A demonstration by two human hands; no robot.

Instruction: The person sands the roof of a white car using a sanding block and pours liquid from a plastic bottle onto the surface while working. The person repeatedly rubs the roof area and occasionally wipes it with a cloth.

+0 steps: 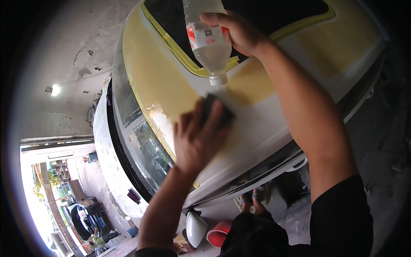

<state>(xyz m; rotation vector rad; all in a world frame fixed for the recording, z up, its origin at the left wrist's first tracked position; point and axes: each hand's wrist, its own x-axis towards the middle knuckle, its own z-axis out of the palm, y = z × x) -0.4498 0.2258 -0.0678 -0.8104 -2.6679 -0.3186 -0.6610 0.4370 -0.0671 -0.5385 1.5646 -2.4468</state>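
Note:
My right hand (239,33) grips an upturned clear plastic bottle (210,51) with a red and white label and a white cap pointing down; cloudy liquid fills its neck end. Below the cap, my left hand (200,131) presses a dark block (218,110), perhaps a sanding block, to the car roof (260,119). The block is blurred. White and yellowish-tan patches cover the roof. Yellow masking tape (170,45) borders a dark roof opening or glass panel (263,16), and more tape (141,102) runs along the windshield's upper edge.
The windshield (138,131) and white hood (106,154) lie to the left. Below the roof edge are a white side mirror (196,228), a red bucket (220,233) and my feet. Beyond the garage opening, a person (107,237) is near parked motorbikes (91,215).

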